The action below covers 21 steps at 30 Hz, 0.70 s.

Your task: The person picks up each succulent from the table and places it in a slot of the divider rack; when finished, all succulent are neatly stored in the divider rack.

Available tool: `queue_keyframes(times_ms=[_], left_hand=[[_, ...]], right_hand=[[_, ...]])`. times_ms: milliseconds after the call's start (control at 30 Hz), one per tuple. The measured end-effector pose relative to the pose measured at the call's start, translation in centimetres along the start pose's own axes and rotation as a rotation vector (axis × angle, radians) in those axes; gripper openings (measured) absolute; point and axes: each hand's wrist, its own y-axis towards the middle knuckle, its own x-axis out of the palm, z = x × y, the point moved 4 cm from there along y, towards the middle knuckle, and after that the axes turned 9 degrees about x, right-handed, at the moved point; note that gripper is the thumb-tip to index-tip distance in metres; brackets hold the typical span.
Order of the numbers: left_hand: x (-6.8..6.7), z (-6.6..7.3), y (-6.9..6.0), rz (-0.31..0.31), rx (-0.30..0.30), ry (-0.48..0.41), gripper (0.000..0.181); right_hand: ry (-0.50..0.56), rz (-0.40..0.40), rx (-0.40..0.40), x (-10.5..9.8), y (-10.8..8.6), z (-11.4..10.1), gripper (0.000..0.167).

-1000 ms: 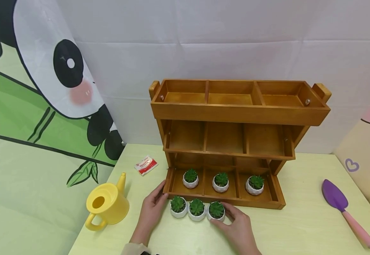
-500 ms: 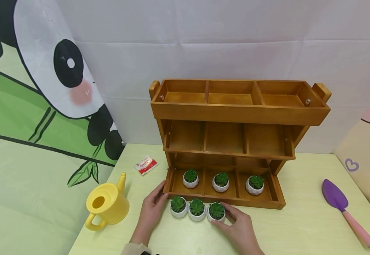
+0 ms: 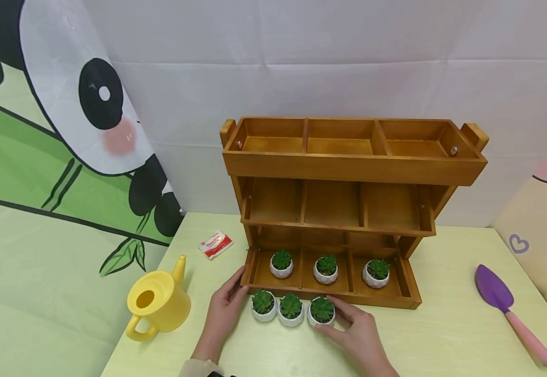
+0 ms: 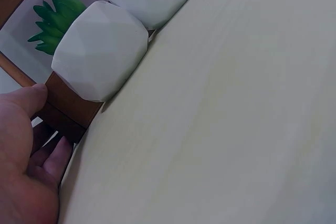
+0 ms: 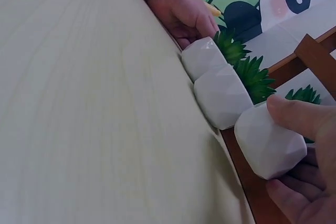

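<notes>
My right hand (image 3: 360, 335) pinches the rightmost of three white potted succulents (image 3: 322, 311) in front of the wooden shelf (image 3: 355, 168); in the right wrist view its thumb and fingers lie on either side of that pot (image 5: 270, 140). The middle pot (image 3: 291, 311) and left pot (image 3: 264, 307) stand side by side, touching. At the bottom tier's front left corner, my left hand (image 3: 223, 314) grips the shelf edge, thumb on top and fingers beside it, as the left wrist view shows. Three more potted succulents sit in the bottom tier, one per compartment, the middle one (image 3: 326, 269) among them.
A yellow watering can (image 3: 159, 302) stands at the left of the table. Behind it lies a red and white packet (image 3: 215, 244). At the far right is a purple trowel with a pink handle (image 3: 531, 338). A printed cloth hangs behind the shelf.
The right hand and its pot have shifted slightly to the right, and a small gap now shows between that pot and the middle one. The left hand has not moved.
</notes>
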Motion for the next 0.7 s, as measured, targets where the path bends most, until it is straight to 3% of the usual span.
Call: queue_keyframes(times_ms=[333, 700], left_hand=[[0.0, 0.1, 0.0, -0.003, -0.007, 0.009, 0.051], [-0.1, -0.3, 0.0, -0.004, 0.009, 0.000, 0.051]], right_hand=[[-0.085, -0.002, -0.020, -0.9, -0.1, -1.7, 0.063], [-0.073, -0.019, -0.092, -1.9, 0.3, -3.9, 0.064]])
